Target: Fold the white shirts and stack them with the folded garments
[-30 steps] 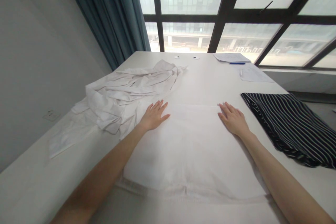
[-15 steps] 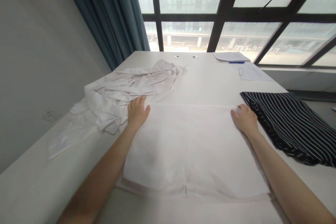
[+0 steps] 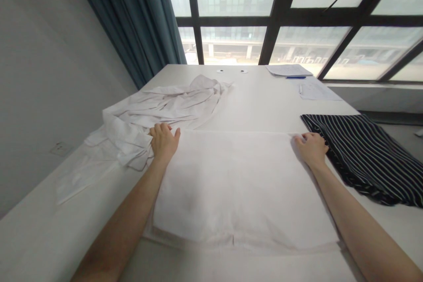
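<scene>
White folded cloth (image 3: 238, 185) lies flat on counter (image 3: 261, 101), roughly rectangular, faintly creased, near edge layered. Left hand (image 3: 163, 143), right hand (image 3: 311, 147) curled at far corners; cannot tell whether gripping.

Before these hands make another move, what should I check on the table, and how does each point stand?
1. Left hand at the flat white cloth's far left corner: ok.
2. Right hand at its far right corner: ok.
3. Flat white cloth free of creases: not ok, faint ones show towards its near edge.
4. Left hand clear of the crumpled white cloth: cannot tell, they overlap in this view.
5. Blue pen away from both hands: ok, it lies near the table's far end.
</scene>
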Tool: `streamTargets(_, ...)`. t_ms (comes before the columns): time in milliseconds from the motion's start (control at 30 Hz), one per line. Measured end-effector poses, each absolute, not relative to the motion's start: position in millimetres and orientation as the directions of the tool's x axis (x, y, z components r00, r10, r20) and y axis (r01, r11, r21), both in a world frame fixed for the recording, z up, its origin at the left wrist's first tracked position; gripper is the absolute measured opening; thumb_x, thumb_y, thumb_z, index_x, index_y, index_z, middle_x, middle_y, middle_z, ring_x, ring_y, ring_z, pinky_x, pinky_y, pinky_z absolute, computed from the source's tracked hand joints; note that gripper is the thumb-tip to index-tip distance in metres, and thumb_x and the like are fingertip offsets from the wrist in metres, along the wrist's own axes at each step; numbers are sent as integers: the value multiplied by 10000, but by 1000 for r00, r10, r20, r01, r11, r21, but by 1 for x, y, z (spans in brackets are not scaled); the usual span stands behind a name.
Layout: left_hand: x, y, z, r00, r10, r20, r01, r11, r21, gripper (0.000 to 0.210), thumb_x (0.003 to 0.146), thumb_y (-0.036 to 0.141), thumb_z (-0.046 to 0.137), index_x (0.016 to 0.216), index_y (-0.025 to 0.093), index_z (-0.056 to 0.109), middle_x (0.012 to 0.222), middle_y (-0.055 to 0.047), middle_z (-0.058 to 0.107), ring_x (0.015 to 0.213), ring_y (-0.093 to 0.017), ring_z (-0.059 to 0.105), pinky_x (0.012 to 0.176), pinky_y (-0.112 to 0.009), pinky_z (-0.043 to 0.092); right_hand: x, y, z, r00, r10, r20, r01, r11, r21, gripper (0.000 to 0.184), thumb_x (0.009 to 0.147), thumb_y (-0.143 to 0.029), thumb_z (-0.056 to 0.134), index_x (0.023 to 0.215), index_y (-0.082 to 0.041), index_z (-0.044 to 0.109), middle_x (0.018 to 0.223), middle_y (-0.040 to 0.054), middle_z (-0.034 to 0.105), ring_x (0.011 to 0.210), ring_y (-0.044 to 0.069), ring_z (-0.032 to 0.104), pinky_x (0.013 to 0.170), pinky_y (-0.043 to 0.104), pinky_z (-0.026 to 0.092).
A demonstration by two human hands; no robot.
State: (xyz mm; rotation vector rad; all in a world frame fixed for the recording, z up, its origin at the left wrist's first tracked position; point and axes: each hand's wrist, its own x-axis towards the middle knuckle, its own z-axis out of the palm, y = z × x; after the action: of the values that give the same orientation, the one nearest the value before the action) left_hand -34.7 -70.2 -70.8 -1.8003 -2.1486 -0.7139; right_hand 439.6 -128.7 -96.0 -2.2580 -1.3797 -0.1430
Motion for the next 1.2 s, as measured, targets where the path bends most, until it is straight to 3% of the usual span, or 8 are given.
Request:
streamTargets(267,-38,-69,-70,-199,858,473,968,96,233,243,876,407,523,847,181,609,1093,-173,570,1112,-360,485,887,-461,476,443,-127,-96,436,822,366,828,-208,-520,375,800,-388,492,999,-146,698,1075,149,704,1019,301,626,947,438,450)
streamTargets(433,-42,-66,-73,-225,823,521,909,-15,417,193,860,358,517,833,192,611,985,-97,639,987,-257,566,894,-370,472,441,-129,-93,481,789,382,748,-142,-649,319,779,-385,516,942,-171,686,941,98,728,891,262,659,880,389,478)
streamTargets(600,-43,-64,-76,-310,800,514,770,-105,629,264,814,393,553,853,158,667,808,-47,672,698,-175,591,717,-283,482,444,-128,-95,559,735,383,627,-73,-775,261,760,-395,546,878,-195,664,847,45,704,803,221,646,782,354,496)
streamTargets(733,-41,-66,-74,-395,802,447,663,-87,743,312,787,411,582,898,145,701,798,-42,701,670,-167,603,666,-258,471,445,-128,-96,555,734,392,606,-34,-794,231,768,-388,553,855,-200,657,808,24,679,766,200,635,740,329,494)
streamTargets(833,-41,-66,-72,-400,806,436,664,-73,744,302,790,429,582,786,146,687,742,-30,682,687,-174,600,668,-252,460,444,-129,-95,554,729,403,611,-28,-791,241,787,-405,548,830,-195,657,768,24,667,738,195,625,732,328,490)
streamTargets(967,-42,-66,-72,-354,822,447,727,-58,684,416,839,473,517,574,161,591,531,8,514,583,-159,522,603,-253,415,443,-129,-94,557,725,405,608,-24,-793,300,808,-454,530,826,-184,660,748,39,662,703,193,607,698,327,489)
streamTargets(1067,-44,-65,-73,-339,835,434,730,-58,681,367,838,442,507,634,164,634,581,-5,579,632,-181,561,634,-266,441,444,-128,-94,554,725,409,609,-18,-793,313,803,-472,543,828,-181,656,756,43,664,711,195,606,703,329,491)
streamTargets(1200,-45,-63,-74,-347,839,418,710,-56,702,332,821,412,507,823,147,706,825,-65,718,811,-230,642,763,-305,489,443,-129,-95,545,723,426,627,-14,-779,330,792,-482,566,851,-170,657,761,38,663,717,199,601,718,335,489)
